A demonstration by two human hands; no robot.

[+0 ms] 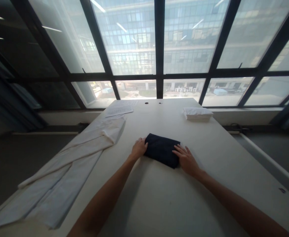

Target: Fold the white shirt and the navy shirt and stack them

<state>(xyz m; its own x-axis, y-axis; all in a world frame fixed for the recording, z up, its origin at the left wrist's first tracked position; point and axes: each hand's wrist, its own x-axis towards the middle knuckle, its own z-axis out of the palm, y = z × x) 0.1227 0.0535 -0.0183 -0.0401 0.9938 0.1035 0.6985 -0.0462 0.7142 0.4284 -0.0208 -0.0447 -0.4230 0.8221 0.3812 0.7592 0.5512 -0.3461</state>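
Note:
A dark navy piece of cloth (162, 150), folded into a compact rectangle, lies slightly askew on the white table (156, 191). At its left end is my left hand (138, 148), thumb on the near side and fingers curled around the edge, gripping it. My right hand (187, 160) rests at the opposite end, its fingers spread and their tips lying on the cloth's top. The underside of the fabric is hidden, and whether it is a garment I cannot tell.
Long white fabric (67, 164) lies loosely folded along the table's left side. Sheets of paper (119, 110) sit at the far left, and a neat stack of folded white cloth (198, 113) at the far right. Beyond the table stand large windows (134, 39).

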